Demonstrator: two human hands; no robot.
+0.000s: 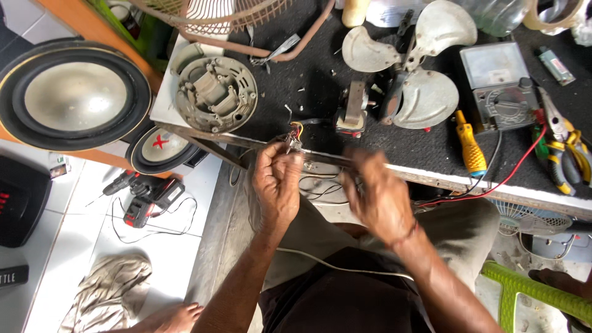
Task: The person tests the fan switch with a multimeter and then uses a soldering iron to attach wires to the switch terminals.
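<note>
Wires (296,131), red, yellow and dark, sit pinched in the narrow grip of the left hand (275,179) at the table (320,86) edge, ends bare and unjoined. The right hand (377,194), blurred, is closed near a thin lead; what it holds cannot be told. Just beyond, the small motor (353,112) lies out of its housing, the fan blade (407,68) beside it, the round motor cover (214,92) apart to the left. A multimeter (501,86) and pliers (564,148) lie nearby. Reassembly looks far off.
</note>
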